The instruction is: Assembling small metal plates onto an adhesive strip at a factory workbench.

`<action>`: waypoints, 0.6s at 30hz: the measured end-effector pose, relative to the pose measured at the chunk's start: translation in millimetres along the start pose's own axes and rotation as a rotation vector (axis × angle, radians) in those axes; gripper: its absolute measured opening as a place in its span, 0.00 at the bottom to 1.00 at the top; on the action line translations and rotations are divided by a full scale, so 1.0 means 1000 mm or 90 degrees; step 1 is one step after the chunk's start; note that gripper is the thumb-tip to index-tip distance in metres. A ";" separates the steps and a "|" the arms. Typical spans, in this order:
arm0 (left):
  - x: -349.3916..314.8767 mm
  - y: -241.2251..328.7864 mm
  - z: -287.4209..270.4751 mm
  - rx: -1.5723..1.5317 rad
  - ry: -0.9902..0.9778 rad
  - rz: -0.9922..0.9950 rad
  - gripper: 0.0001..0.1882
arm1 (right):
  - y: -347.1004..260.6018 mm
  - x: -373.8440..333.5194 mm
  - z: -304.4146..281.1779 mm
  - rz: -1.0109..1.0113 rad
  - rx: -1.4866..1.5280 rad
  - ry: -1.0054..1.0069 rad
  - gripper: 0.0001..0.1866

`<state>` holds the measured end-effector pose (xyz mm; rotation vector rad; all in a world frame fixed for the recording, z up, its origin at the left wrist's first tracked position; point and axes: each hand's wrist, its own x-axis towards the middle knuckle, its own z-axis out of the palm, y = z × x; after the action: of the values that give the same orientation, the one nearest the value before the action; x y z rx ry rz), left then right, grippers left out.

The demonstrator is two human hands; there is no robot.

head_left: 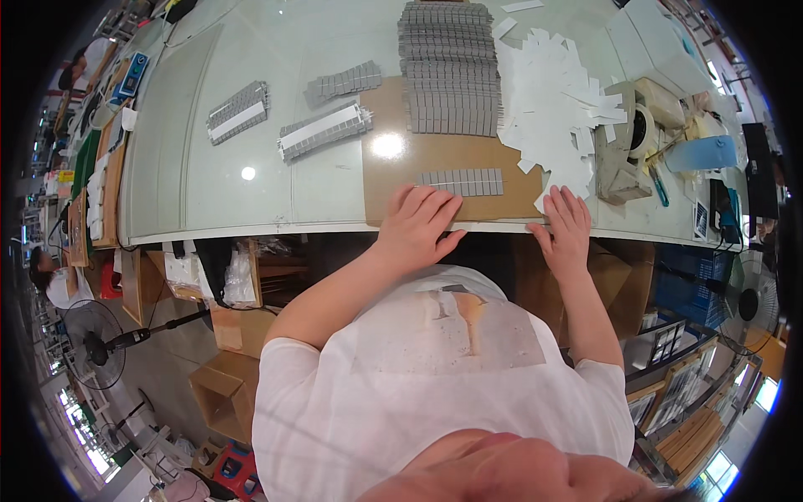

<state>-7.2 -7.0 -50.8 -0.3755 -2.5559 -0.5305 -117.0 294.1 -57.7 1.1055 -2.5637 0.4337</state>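
Note:
A short grey segmented strip (468, 181) with a thin pale line along it lies on a brown board (510, 159) at the table's front edge. My left hand (418, 219) rests with its fingers stretched out over the strip's left end, thumb apart; what lies under the fingertips is hidden. At the board's right edge, my right hand (567, 230) is open, fingertips on or just over the near end of a heap of white paper strips (548, 100). I cannot tell whether it touches one. Beyond the single strip stands a thick stack of similar grey strips (452, 75).
Bundles of grey strips, one with a white band (326, 130), another (240, 111) farther left, lie on the glassy tabletop (209, 188). A tape dispenser (623, 159), a blue container (701, 153) and a blue pen-like tool (660, 187) stand or lie at right.

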 end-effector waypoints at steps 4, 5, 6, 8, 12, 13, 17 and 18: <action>-0.001 -0.001 0.003 0.015 -0.005 0.000 0.28 | 0.008 -0.006 -0.008 -0.042 0.029 0.030 0.15; -0.001 -0.001 0.003 0.014 -0.006 0.001 0.28 | 0.012 -0.007 -0.010 -0.041 0.029 0.030 0.15; 0.000 -0.001 0.002 0.019 -0.008 0.003 0.28 | 0.016 -0.006 -0.012 -0.036 0.046 0.043 0.13; 0.001 -0.001 0.003 0.023 -0.010 0.007 0.28 | 0.021 -0.004 -0.017 -0.030 0.063 0.056 0.10; 0.000 -0.002 0.004 0.023 -0.006 0.007 0.28 | 0.022 0.002 -0.025 0.015 0.058 0.135 0.07; 0.000 -0.002 0.004 0.024 -0.004 0.010 0.27 | 0.019 0.004 -0.028 0.001 0.060 0.074 0.07; -0.001 -0.001 0.004 0.027 -0.008 0.011 0.27 | 0.013 0.014 -0.047 0.105 0.114 -0.030 0.04; -0.001 -0.001 0.003 0.029 -0.008 0.011 0.28 | 0.011 0.018 -0.053 0.104 0.115 -0.031 0.04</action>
<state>-8.3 -6.9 -54.3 -0.3854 -2.5698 -0.4641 -128.5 310.7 -4.1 0.9781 -2.7114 0.6982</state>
